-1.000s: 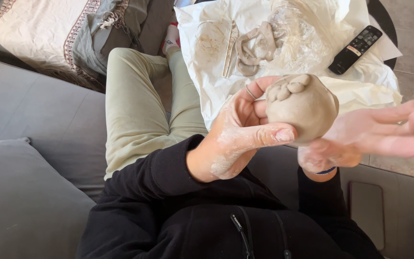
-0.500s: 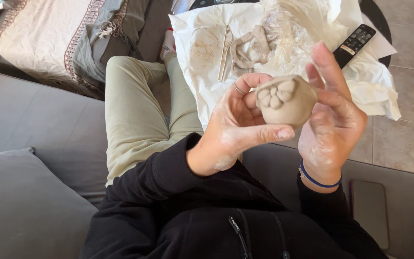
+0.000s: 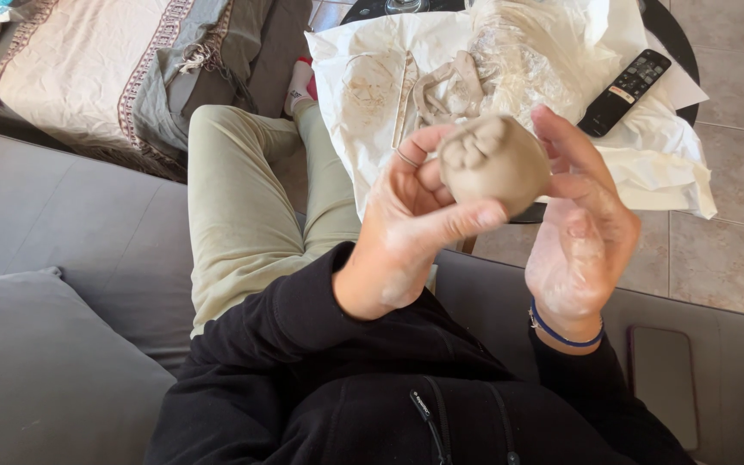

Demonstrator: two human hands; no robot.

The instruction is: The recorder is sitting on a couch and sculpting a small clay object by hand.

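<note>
Clay first: we've got a rounded lump of grey-beige clay [image 3: 494, 162] held up in the air between both hands, over the near edge of the small round dark table [image 3: 678, 45]. Our left hand [image 3: 411, 226] cups it from the left with the thumb pressed along its lower front and the fingers curled behind, a thin ring showing on one finger. Our right hand [image 3: 580, 234] is on the other side, palm turned in, fingers touching the lump's right flank, so both hands are closed around it, dusty with clay. The top of the lump has a few small pinched ridges. Below, the table is covered by a crumpled white paper sheet [image 3: 363, 77] with clay smears, and on it lie some loose grey clay strips [image 3: 446, 86] beside a wad of clear plastic wrap [image 3: 527, 52]. A black remote control [image 3: 625, 90] sits toward the sheet's right edge. We're on a grey sofa [image 3: 53, 241], in a black zip hoodie [image 3: 372, 387] and light green trousers [image 3: 234, 207], with a blue band [image 3: 561, 331] at the right wrist and a dark phone [image 3: 663, 383] lying on the sofa to our right.
</note>
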